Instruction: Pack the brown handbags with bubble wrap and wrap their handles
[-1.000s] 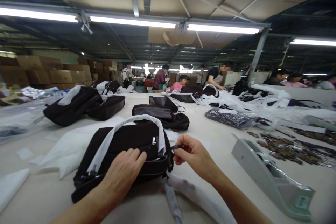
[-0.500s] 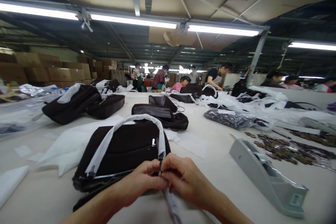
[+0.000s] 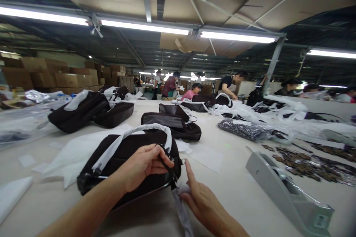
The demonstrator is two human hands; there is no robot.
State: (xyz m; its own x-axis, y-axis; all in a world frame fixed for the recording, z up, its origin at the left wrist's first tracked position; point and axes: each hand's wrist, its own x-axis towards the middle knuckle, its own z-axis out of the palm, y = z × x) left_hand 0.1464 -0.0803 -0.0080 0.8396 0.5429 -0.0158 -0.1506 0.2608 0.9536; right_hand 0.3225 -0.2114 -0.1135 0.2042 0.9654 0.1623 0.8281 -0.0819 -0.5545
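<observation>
A black handbag (image 3: 119,155) lies on the table before me, its handle (image 3: 122,140) wrapped in white material. My left hand (image 3: 151,161) is over the bag's right part, thumb and fingers closed on a narrow black strap (image 3: 167,163). At the bag's right end, a small metal ring (image 3: 183,161) is beside the tip of my right index finger. That finger of my right hand (image 3: 196,192) points up, while the thumb and lower fingers hold a pale-wrapped strap (image 3: 180,211) that hangs toward me. My lower right fingers are partly hidden.
To the right stands a grey-green tape dispenser (image 3: 289,189), with dark small pieces (image 3: 308,163) past it. Further black bags (image 3: 172,124) and white wrapping sheets (image 3: 72,159) lie on the table. Co-workers (image 3: 229,85) are at the back; cardboard boxes (image 3: 73,79) are stacked left.
My hands were together at the handle's right end and are now apart. The left has moved up with the black strap; the right index finger has straightened beside the ring.
</observation>
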